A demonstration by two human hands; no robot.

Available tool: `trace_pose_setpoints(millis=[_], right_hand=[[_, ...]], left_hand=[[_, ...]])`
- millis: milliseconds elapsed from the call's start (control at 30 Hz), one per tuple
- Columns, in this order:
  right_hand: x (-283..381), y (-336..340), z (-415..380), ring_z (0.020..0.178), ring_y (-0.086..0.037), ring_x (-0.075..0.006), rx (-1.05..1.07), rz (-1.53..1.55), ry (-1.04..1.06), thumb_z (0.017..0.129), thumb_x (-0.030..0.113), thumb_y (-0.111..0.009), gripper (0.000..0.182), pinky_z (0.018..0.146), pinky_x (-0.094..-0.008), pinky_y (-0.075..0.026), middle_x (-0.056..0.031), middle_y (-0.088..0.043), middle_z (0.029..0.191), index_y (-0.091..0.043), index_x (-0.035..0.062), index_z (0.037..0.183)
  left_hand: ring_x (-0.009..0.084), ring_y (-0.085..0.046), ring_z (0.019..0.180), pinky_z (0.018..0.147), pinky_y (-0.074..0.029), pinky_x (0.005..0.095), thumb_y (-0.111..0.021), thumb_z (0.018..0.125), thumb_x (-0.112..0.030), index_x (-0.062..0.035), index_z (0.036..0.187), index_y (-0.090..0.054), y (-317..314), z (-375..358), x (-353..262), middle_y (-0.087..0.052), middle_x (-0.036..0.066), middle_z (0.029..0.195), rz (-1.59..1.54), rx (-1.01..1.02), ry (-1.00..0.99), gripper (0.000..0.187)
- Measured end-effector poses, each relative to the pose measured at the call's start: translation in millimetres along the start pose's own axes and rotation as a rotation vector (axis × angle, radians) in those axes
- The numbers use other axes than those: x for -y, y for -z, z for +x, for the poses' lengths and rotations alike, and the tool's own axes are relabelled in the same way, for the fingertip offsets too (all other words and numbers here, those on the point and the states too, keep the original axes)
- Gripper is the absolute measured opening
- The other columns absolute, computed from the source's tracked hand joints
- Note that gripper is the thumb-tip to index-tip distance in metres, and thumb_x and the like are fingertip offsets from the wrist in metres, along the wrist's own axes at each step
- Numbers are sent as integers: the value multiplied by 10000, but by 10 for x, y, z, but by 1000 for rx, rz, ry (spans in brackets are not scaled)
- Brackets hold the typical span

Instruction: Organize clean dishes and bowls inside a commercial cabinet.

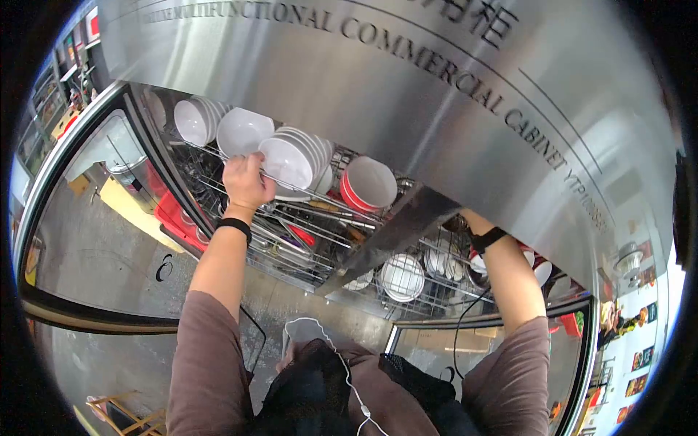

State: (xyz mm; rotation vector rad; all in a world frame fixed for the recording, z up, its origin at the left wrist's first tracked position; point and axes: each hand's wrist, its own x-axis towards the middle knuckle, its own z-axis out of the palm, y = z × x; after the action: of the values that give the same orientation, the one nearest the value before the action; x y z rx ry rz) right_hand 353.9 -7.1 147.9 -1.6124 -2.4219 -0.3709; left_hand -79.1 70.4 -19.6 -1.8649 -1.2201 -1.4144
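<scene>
At the upper left compartment of a steel cabinet, my left hand (247, 182) is closed, fingers curled at the front wire of the wire shelf (331, 198). Its fingertips lie right by the rim of a tilted stack of white bowls (287, 163). Further white bowls (244, 132) stand on the left. Red-sided bowls (369, 183) sit to the right on that shelf. My right hand (472, 220) reaches into the right compartment; the steel header (363, 80) and cabinet hide its fingers. Below its wrist are white plates (402, 277) on a lower rack.
A steel post (392, 232) divides the two compartments. The glass door (102, 218) stands swung out on the left, another (567, 341) on the right. Utensils with red parts (300, 234) lie under the upper shelf. A white cable (342, 363) hangs down my front.
</scene>
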Motion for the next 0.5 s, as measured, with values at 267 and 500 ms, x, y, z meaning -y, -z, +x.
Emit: trace_pose_setpoints(millis=[267,500], right_hand=[[44,-90,254,895,-696,-350,-78,102,-24,961,263,-652,267,817,-424,-536,-182,-727,969,-688,25,1076],[36,-101,180,887,-691,-358,-145,164,-38,959,263,-651,265,814,-434,-535,-181,-724,964,-686,32,1085]], left_hand=[[328,-552,653,671,-456,430,-600,571,-159,-78,873,-606,-10,14,18,-559,104,693,-22,-14,-2,313],[333,-554,659,671,-457,440,-589,579,-151,-74,891,-612,-19,23,1,-557,103,695,-18,-25,-18,322]])
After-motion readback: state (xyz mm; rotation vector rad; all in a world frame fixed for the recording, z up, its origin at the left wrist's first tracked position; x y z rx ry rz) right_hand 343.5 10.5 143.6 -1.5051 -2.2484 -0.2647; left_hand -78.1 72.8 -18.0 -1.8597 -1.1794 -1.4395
